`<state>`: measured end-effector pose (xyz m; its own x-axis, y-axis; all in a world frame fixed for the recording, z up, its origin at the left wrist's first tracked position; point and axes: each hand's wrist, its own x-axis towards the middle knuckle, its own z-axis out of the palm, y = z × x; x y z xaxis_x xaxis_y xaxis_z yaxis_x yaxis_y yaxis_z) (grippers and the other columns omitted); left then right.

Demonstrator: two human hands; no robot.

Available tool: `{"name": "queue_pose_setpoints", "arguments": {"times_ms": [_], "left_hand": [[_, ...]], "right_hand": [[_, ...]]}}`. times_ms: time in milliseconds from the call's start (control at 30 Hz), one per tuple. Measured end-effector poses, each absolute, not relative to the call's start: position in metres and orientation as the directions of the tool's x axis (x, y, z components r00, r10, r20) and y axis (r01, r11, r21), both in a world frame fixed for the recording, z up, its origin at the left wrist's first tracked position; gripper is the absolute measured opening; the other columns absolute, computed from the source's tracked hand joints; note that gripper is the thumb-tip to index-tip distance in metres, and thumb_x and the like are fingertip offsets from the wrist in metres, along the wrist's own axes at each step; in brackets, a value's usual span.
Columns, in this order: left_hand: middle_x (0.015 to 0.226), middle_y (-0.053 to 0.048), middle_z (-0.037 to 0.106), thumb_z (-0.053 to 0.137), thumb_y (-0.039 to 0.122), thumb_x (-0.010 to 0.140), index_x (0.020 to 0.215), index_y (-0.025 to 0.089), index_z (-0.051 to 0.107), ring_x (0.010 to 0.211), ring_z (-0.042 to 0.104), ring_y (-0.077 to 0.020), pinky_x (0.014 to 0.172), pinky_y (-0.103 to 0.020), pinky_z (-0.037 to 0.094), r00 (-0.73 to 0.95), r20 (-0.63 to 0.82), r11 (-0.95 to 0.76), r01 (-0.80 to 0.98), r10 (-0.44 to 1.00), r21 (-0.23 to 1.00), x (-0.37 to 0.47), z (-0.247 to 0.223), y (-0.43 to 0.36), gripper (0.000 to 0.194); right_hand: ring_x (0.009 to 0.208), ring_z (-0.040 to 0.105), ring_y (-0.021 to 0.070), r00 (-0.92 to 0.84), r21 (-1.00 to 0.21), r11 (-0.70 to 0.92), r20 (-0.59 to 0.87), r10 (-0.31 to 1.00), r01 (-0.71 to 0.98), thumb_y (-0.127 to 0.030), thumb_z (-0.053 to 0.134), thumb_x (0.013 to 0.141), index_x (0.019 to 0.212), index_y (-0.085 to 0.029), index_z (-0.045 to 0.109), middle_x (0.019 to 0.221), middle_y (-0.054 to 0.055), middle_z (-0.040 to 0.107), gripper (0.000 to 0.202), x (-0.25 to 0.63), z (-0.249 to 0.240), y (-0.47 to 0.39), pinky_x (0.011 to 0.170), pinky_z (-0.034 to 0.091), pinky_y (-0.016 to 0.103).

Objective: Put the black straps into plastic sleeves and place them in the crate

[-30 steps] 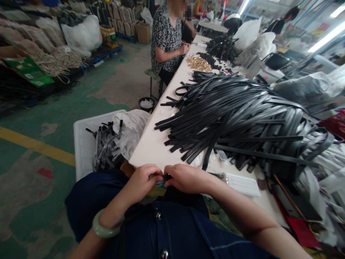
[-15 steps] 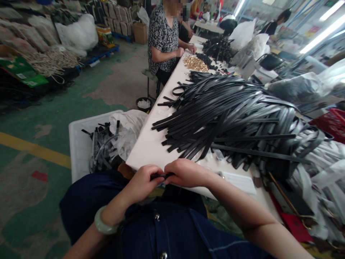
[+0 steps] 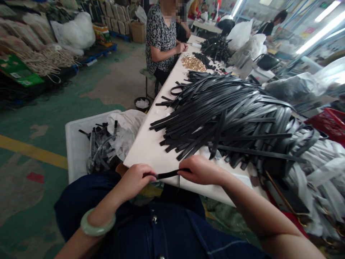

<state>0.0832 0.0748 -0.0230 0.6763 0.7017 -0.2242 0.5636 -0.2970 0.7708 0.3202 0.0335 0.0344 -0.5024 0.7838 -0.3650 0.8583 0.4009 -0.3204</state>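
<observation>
A short stretch of black strap (image 3: 168, 174) spans the gap between my two hands, over the near edge of the white table (image 3: 140, 151). My left hand (image 3: 140, 176), with a pale green bangle on its wrist, pinches one end. The strap's other side is gripped between the thumb and fingers of my right hand (image 3: 198, 169). A thin dark strand hangs below it by the right hand. Just beyond my hands lies a large heap of black straps (image 3: 215, 111), their cut ends pointing toward the left table edge.
A white bin (image 3: 78, 144) with black and clear scraps stands on the floor at left. Gold metal pieces (image 3: 193, 63) and small black parts lie farther up the table, where a co-worker (image 3: 161, 39) sits. White strips (image 3: 323, 162) pile up at right.
My hands have moved apart, the right one rightward and the left one slightly left, so more black strap shows between them. The co-worker's hands have come together.
</observation>
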Motion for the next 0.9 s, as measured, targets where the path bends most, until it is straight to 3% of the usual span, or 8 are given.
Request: {"name": "queue_pose_setpoints", "arguments": {"times_ms": [200,367,533,700,900], "left_hand": [[0.08,-0.001,0.072,0.062,0.017,0.078,0.081,0.019,0.074,0.079,0.063,-0.0152,0.075,-0.024,0.043,0.736,-0.153,-0.287,0.435,0.66,0.854,0.105,-0.019,0.067,0.012],[0.078,0.0,0.072,0.061,0.013,0.078,0.079,0.019,0.074,0.078,0.064,-0.0146,0.074,-0.023,0.044,0.746,-0.132,-0.303,0.417,0.652,0.857,0.11,-0.012,0.067,0.014],[0.083,-0.003,0.072,0.061,0.012,0.078,0.079,0.018,0.074,0.083,0.064,-0.0173,0.077,-0.026,0.043,0.681,-0.136,-0.377,0.548,0.72,0.746,0.103,-0.009,0.077,0.014],[0.082,-0.002,0.072,0.059,0.014,0.081,0.082,0.019,0.074,0.081,0.064,-0.0155,0.075,-0.024,0.044,0.78,-0.063,-0.455,0.426,0.622,0.782,0.115,-0.007,0.073,0.016],[0.085,-0.001,0.073,0.062,0.016,0.078,0.081,0.02,0.074,0.083,0.064,-0.0164,0.078,-0.025,0.044,0.713,-0.099,-0.406,0.501,0.694,0.764,0.109,-0.004,0.079,0.013]], "right_hand": [[0.059,0.055,0.0127,-0.512,-0.342,0.407,-0.322,0.796,0.847,-0.03,0.047,0.089,0.071,-0.016,0.063,0.065,0.005,0.065,0.028,0.316,0.04,0.029,0.054,0.025,0.025],[0.069,0.06,0.0153,-0.565,-0.387,0.433,-0.355,0.745,0.814,-0.034,0.047,0.091,0.09,-0.017,0.064,0.081,0.006,0.069,0.024,0.319,0.048,0.027,0.058,0.027,0.025],[0.07,0.062,0.0172,-0.404,-0.216,0.346,-0.372,0.836,0.913,-0.03,0.042,0.094,0.08,-0.017,0.062,0.076,0.006,0.068,0.028,0.336,0.058,0.028,0.059,0.028,0.026],[0.069,0.063,0.0182,-0.479,-0.232,0.42,-0.377,0.793,0.877,-0.035,0.042,0.093,0.083,-0.017,0.062,0.078,0.007,0.069,0.029,0.32,0.059,0.025,0.057,0.027,0.026],[0.074,0.065,0.019,-0.358,-0.153,0.324,-0.374,0.855,0.934,-0.032,0.042,0.094,0.084,-0.018,0.062,0.081,0.007,0.07,0.027,0.321,0.055,0.028,0.059,0.03,0.026]]}}
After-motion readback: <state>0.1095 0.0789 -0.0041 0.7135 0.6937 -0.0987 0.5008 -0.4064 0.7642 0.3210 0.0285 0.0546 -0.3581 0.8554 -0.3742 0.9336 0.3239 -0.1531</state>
